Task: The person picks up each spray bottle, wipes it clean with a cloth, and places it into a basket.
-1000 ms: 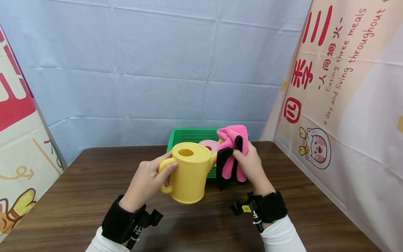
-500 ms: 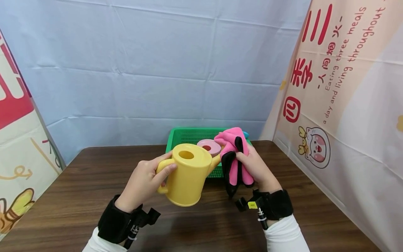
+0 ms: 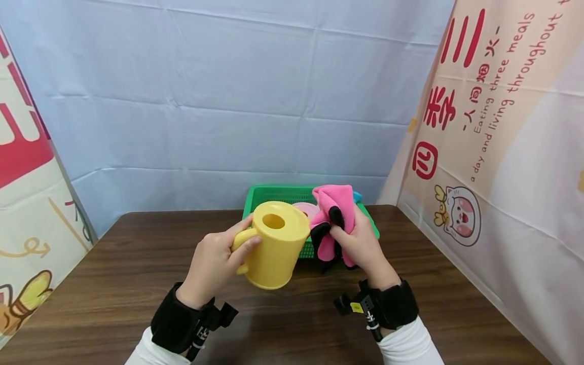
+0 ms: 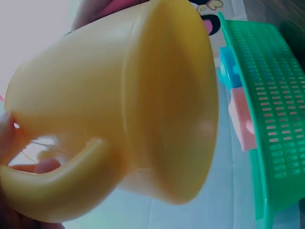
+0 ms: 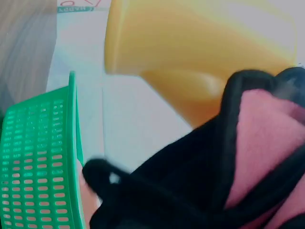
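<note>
My left hand point(image 3: 216, 258) grips the handle of a yellow toy watering can point(image 3: 276, 253), held up over the table and slightly tilted. Its round top hole point(image 3: 273, 221) faces up; in the left wrist view the can's base point(image 4: 169, 109) looms large. My right hand point(image 3: 360, 238) holds a bunched pink-and-black fabric glove point(image 3: 335, 208), with black edging point(image 5: 228, 138) close up in the right wrist view. The glove overlaps the can's spout point(image 5: 186, 93), hiding its tip. Behind both is a green perforated basket point(image 3: 266, 195).
Inside the basket lie a pink ring-shaped piece point(image 3: 306, 208) and a blue item point(image 3: 357, 196), partly covered by the glove. The dark wooden table point(image 3: 137, 263) extends to both sides. A pale blue cloth point(image 3: 205, 101) hangs behind it, with printed cloths at left and right.
The glove moved right, away from the can, baring the spout, then came back left over it. The can tipped slightly and has risen a little, with my left hand still on its handle.
</note>
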`<state>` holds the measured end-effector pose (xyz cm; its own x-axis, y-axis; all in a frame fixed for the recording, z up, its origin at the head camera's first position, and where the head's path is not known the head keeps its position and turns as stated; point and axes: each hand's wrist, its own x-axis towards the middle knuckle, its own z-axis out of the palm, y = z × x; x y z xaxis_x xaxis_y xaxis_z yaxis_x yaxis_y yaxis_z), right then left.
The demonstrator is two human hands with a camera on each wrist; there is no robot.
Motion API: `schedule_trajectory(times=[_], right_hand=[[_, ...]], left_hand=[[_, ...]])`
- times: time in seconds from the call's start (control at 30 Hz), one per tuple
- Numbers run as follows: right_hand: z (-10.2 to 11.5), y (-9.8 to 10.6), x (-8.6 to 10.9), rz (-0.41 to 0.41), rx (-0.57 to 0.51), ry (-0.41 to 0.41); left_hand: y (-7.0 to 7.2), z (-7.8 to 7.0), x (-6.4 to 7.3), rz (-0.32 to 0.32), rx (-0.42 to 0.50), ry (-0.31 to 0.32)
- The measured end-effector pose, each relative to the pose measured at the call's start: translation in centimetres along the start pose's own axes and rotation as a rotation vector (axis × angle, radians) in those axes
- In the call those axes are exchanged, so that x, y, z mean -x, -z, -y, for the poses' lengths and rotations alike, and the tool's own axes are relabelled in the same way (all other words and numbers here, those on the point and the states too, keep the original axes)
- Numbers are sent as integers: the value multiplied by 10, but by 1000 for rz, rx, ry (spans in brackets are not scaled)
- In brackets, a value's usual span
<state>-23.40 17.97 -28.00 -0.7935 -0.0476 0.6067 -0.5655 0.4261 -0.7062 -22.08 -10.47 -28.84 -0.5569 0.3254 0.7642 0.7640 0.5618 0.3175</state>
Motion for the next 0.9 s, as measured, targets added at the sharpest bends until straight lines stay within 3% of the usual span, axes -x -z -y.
schedule_trajectory(times=[0.1,0.2,0.33,0.4,0.47,0.57,0.67,0.8,0.87,0.9], right_hand=[[-2,5,0,-38,-106,-10],[-6,14,-2,-27,-328,-38],[-9,24,-7,194,-584,-47],[-10,25,-10,294,-603,-34],[-11,22,-13,324,-585,17],[-12,16,-15,257,-546,143],[-11,12,-13,118,-505,236],[-3,8,-7,-58,-395,302],[5,6,-4,-111,-372,336],[9,6,-2,-130,-375,352]], left_hand=[[-1,0,-1,-54,-52,-134],[-2,2,-1,-82,-68,-246],[0,3,-3,-77,-51,-334],[2,3,-4,-77,-39,-347],[4,4,-4,-97,-16,-333],[4,3,-4,-126,76,-236],[7,1,-4,-100,193,-33],[12,1,-3,86,500,308],[16,4,-4,178,701,430],[17,5,-4,213,806,459]])
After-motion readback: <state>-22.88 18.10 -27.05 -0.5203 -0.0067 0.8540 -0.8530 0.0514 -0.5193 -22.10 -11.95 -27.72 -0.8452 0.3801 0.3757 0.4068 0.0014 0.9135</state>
